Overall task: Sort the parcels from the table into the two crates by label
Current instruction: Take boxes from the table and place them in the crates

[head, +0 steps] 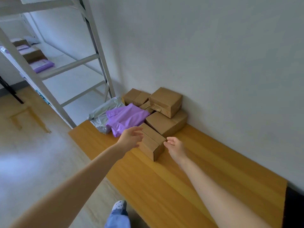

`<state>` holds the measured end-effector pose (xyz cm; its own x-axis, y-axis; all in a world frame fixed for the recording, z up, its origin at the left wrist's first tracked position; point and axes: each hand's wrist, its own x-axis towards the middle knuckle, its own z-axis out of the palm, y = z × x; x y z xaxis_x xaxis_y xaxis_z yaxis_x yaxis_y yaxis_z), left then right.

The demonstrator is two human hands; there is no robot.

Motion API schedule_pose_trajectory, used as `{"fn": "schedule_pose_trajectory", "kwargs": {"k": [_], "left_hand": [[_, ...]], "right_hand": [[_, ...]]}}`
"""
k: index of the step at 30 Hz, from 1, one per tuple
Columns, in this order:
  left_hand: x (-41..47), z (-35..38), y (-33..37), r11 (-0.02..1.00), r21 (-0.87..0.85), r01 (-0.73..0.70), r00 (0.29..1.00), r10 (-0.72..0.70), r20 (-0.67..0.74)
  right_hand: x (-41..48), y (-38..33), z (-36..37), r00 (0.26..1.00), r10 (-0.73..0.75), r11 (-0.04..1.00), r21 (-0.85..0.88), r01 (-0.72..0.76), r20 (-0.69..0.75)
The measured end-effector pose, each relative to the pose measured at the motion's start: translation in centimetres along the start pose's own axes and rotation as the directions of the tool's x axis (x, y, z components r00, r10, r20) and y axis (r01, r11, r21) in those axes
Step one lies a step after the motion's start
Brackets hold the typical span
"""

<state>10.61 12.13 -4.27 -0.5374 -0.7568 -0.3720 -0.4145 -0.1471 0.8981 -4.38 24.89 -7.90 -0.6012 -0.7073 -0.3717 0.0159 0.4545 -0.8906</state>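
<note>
A pile of parcels sits at the far end of the wooden table, against the wall. The nearest one is a small brown cardboard box. My left hand is open at its left side and my right hand is open at its right side; neither grips it. Behind it lie a larger brown box with another box stacked on top, a purple mailer bag, a grey mailer bag and smaller boxes. No crate is in view.
A white metal shelving rack stands left of the table, with a purple parcel and brown boxes on its shelf. The wall runs along the table's right side. My foot is on the pale floor by the table's front edge.
</note>
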Motion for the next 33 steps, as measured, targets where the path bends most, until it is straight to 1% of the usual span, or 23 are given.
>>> {"fn": "schedule_pose_trajectory", "kwargs": {"k": [3,6,10,13,15,17,19,24,28,33], "left_hand": [[3.7,-0.6,0.8,1.0,0.019,-0.012,1.0,0.012,0.023],[7.8,-1.2,1.4,1.0,0.022,-0.016,0.997,0.015,0.075],[12.8,-2.1,2.3,0.995,0.069,-0.071,0.989,0.061,0.133],[16.9,-2.5,2.8,0.994,0.09,-0.069,0.982,0.052,0.183],[19.3,-2.6,3.3,0.986,0.126,-0.106,0.975,0.078,0.209],[21.6,-2.4,3.8,0.976,0.166,-0.142,0.968,0.102,0.229],[23.8,-2.2,4.2,0.972,0.164,-0.167,0.961,0.124,0.246],[27.8,-0.7,4.6,0.978,0.13,-0.16,0.939,0.111,0.326],[29.4,0.1,4.5,0.982,0.12,-0.146,0.927,0.094,0.362],[30.0,0.1,4.9,0.973,0.145,-0.181,0.917,0.113,0.383]], "right_hand": [[1.9,-0.3,0.5,0.999,0.025,1.0,0.009,-0.025,-0.036],[4.3,-1.1,1.4,0.989,0.074,0.997,0.042,-0.069,-0.129],[7.3,-2.6,2.4,0.963,0.125,0.99,0.087,-0.106,-0.239],[9.5,-3.8,2.9,0.943,0.13,0.99,0.085,-0.109,-0.307],[10.9,-4.4,2.9,0.932,0.134,0.989,0.104,-0.104,-0.336],[12.3,-5.0,2.8,0.925,0.143,0.986,0.127,-0.104,-0.353],[13.6,-5.6,2.7,0.921,0.143,0.985,0.146,-0.096,-0.362],[16.3,-6.2,2.5,0.906,0.137,0.986,0.148,-0.083,-0.4],[17.4,-6.5,2.6,0.904,0.137,0.985,0.152,-0.081,-0.405],[17.7,-6.6,2.7,0.895,0.143,0.985,0.154,-0.084,-0.422]]}}
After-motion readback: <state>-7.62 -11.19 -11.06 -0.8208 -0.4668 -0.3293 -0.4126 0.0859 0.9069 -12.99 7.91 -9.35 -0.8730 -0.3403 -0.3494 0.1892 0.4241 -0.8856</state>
